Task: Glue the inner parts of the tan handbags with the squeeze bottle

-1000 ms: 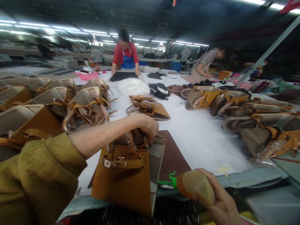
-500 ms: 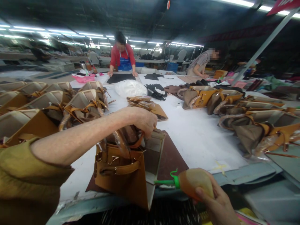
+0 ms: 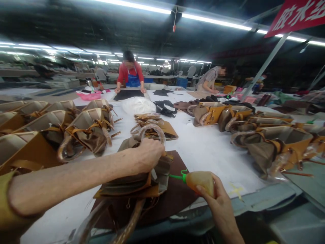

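My left hand (image 3: 150, 154) is closed on the upper edge of a tan and brown handbag (image 3: 127, 186), its fingertips mostly hidden behind the knuckles. The bag lies tipped over on a dark brown sheet (image 3: 181, 193), with one plastic-wrapped handle hanging toward me and another standing up behind my hand. In my right hand (image 3: 215, 193) is a squeeze bottle (image 3: 200, 183) of yellowish liquid with a green nozzle. The nozzle points left, its tip at the open side edge of the bag; whether it touches I cannot tell.
Rows of similar handbags stand at the left (image 3: 38, 149) and right (image 3: 281, 145). Flat tan bag parts (image 3: 162, 127) and a white plastic bundle (image 3: 138, 105) lie beyond my hands. Across the table, a person in a red top (image 3: 130, 73) handles black material; another person leans at the right.
The handbag has been turned and tipped, so its front with the buckled strap no longer faces me. My right hand has raised the bottle and moved it left. The view has tilted up.
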`<state>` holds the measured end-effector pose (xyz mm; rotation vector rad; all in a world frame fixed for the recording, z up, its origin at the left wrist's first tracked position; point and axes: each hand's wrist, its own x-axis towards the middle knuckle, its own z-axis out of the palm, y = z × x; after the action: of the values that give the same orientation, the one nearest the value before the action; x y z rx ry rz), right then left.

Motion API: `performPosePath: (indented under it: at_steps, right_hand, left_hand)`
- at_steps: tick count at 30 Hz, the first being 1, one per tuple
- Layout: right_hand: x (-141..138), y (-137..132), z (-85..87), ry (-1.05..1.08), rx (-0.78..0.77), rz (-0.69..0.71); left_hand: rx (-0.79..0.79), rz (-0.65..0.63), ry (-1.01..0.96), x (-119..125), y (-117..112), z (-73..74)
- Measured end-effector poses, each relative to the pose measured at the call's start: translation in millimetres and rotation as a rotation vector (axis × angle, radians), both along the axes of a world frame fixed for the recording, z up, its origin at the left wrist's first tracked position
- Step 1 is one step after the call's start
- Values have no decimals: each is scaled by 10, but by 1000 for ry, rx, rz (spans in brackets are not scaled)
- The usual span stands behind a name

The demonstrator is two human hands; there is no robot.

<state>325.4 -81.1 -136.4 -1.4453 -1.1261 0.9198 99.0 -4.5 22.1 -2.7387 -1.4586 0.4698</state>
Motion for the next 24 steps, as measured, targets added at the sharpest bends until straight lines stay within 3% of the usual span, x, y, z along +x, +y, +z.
performPosePath:
  at_steps: [5,11,24]
  right_hand:
    - [22,159,-89,-111,17,49]
    - [-24,296,-160,-58,27,65]
    - [26,233,-115,137,-91,110]
  left_hand:
    - [34,-7,-55,-15,-56,-143]
    - [18,38,-74,-47,-149,-123]
    - [72,56,-87,-111,-233,-314]
